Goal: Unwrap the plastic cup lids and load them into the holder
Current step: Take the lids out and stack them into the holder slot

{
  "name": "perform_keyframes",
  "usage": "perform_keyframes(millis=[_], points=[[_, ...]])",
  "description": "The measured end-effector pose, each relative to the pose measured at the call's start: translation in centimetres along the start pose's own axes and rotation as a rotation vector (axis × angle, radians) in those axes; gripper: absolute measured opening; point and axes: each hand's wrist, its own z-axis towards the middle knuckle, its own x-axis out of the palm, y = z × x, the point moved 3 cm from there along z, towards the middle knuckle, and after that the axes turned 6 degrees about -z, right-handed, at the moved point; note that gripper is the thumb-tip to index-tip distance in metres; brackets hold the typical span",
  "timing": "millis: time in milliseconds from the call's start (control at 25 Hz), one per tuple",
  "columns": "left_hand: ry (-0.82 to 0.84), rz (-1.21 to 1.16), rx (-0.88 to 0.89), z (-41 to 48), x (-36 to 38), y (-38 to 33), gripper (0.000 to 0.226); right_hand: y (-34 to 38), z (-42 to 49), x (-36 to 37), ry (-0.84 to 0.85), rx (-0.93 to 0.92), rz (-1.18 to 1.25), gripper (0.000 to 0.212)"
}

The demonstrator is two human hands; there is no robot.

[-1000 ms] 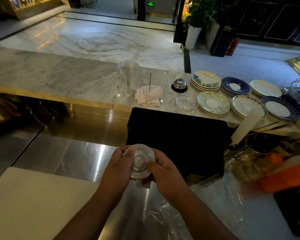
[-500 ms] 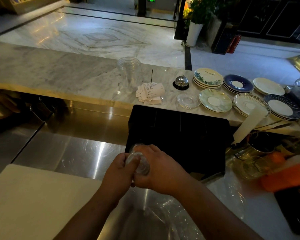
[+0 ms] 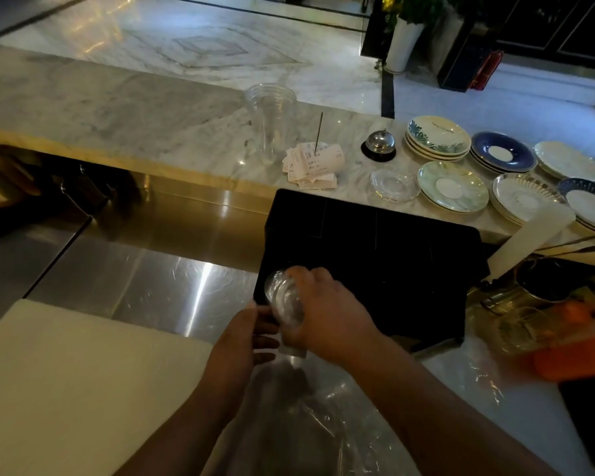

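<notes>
A stack of clear plastic cup lids [image 3: 284,298] is tilted on its side at the front left corner of the black holder [image 3: 375,249]. My right hand [image 3: 327,316] grips the stack from above and the right. My left hand [image 3: 244,336] sits just below and left of the stack, fingers apart, touching its lower end. The loose clear plastic wrap [image 3: 323,417] lies crumpled on the steel counter under my forearms. The holder's compartments are too dark to see into.
A pale cutting board [image 3: 66,383] lies at the left. On the marble ledge stand clear cups [image 3: 272,121], a receipt spike [image 3: 315,163], a bell [image 3: 378,144] and several saucer stacks [image 3: 452,185]. An orange cloth [image 3: 577,359] and glassware crowd the right.
The lids went from facing me flat between both hands to tipped on their side. My right hand has taken the stack toward the holder's corner; my left hand has dropped below it and loosened.
</notes>
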Motion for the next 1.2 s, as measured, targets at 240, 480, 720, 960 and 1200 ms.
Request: perform_keyframes(millis=[240, 480, 720, 960, 1200], points=[[0.039, 1.368, 0.263, -1.6, -4.0, 12.1, 0.076, -0.6, 4.2, 0.9, -0.002, -0.068, -0.210, 0.102], [0.158, 1.552, 0.263, -1.7, -4.5, 16.5, 0.092, -0.5, 6.4, 3.8, -0.074, -0.095, -0.340, 0.106], [0.153, 1.563, 0.282, -1.2, -5.2, 18.0, 0.094, -0.2, 7.4, 5.1, -0.136, -0.117, -0.460, 0.099], [0.158, 1.589, 0.274, -1.1, -5.2, 17.2, 0.096, 0.6, 7.7, 6.1, -0.045, -0.043, -0.546, 0.103], [0.181, 1.558, 0.265, -1.1, -5.2, 17.0, 0.093, 0.8, 8.0, 7.5, -0.058, -0.041, -0.583, 0.098]])
